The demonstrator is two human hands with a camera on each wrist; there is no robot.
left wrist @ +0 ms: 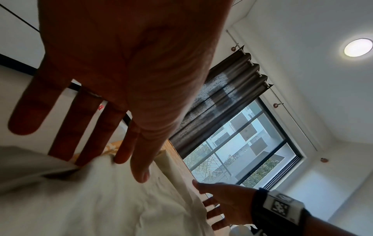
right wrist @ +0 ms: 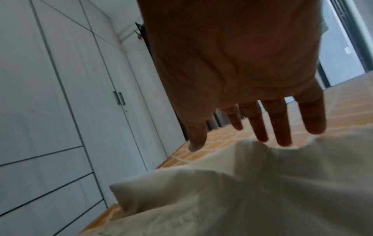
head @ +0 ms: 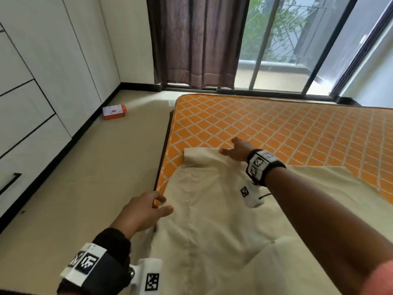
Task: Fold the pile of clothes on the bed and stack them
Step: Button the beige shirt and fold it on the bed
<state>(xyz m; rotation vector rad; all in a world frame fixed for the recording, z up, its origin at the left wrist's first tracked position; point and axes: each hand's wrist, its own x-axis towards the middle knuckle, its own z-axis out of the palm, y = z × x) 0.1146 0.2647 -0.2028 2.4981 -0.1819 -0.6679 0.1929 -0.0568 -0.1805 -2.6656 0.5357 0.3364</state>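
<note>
No legible writing. Cream garment spread flat, creased, on orange-patterned bed. Left hand and right hand fingers released, splayed at its edges.

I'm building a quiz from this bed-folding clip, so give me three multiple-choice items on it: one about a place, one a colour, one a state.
1. Where does the small orange and white box lie?
A. on the floor by the wardrobe
B. on the mattress
C. on the garment

2. What colour is the mattress cover?
A. blue with stripes
B. orange with a white lattice
C. plain grey

3. How is the right hand?
A. clenched round a hanger
B. fingers straight over the garment's far edge
C. out of sight

Key: 1 A, the box sits on the floor near the wardrobe. 2 B, the mattress shows it. 3 B, the right hand reaches flat above the cream garment.
</note>
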